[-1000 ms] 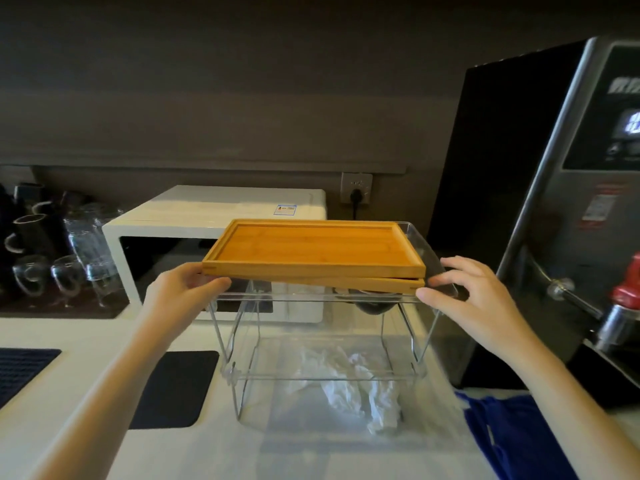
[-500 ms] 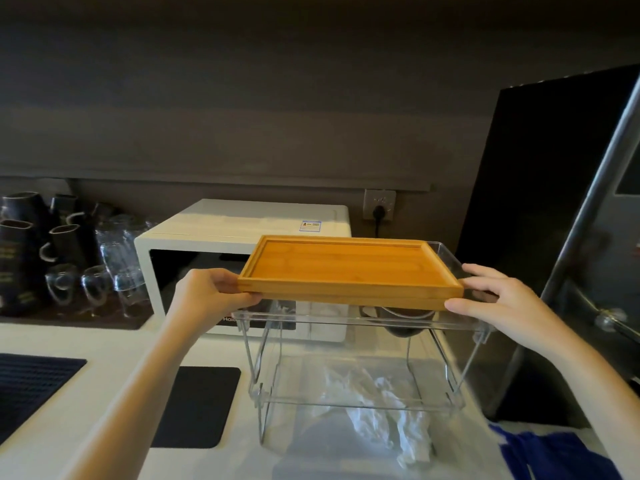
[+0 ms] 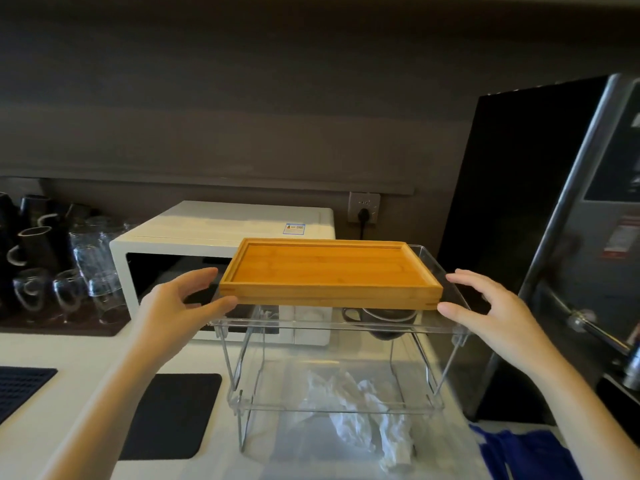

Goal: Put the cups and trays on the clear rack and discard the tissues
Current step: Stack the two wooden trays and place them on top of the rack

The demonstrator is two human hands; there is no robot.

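Two stacked bamboo trays (image 3: 329, 271) lie flat on the top shelf of the clear rack (image 3: 346, 329). My left hand (image 3: 180, 303) hovers at the trays' left end, fingers spread, thumb tip by the lower corner. My right hand (image 3: 491, 310) is at the right end, fingers apart, thumb close to the corner. Neither hand grips the trays. A dark cup (image 3: 388, 317) shows under the trays on the top shelf, mostly hidden. Crumpled white tissues (image 3: 363, 420) lie on the counter beneath the rack.
A white microwave (image 3: 221, 233) stands behind the rack. Glasses (image 3: 93, 261) and dark mugs (image 3: 34, 237) crowd the back left. Black mats (image 3: 173, 414) lie on the counter at left. A tall steel dispenser (image 3: 571, 271) stands right; blue cloth (image 3: 526, 452) lies below it.
Both hands held the tray ends before; now the trays rest on the rack's top shelf and my fingers have spread away from them.
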